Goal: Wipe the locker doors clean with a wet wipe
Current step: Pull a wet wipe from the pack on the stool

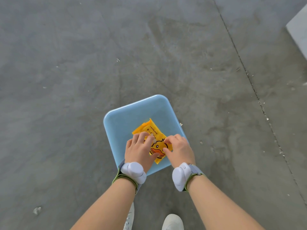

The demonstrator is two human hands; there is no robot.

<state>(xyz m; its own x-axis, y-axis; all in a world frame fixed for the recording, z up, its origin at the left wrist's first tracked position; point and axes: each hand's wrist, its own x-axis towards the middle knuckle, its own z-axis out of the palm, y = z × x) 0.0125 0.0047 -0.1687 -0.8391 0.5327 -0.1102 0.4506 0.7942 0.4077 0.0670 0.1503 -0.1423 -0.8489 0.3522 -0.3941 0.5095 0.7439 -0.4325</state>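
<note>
Pack: a wet wipe pack (149, 128), flat yellow-orange plastic with a cartoon duck's face, orange bill and dark outlines, and a line of dark print along one side.
Place: it lies flat near the middle of a pale blue stool (126, 120), partly under both hands.
Axis: the long side runs from the far end, a little to the left, to the near end, a little to the right; the duck is on the near half, the print on the far half.
Left hand: the left hand (138, 149) holds the pack, fingers (147, 138) curled over its top, thumb along the near edge.
Right hand: the right hand (180, 149) has its fingers bent, thumb and forefinger pinching the pack's right edge.
Wrists: a white wrist device (133, 170) is strapped to each.
Floor: grey concrete floor (83, 63), white shoes (172, 221) below.
</note>
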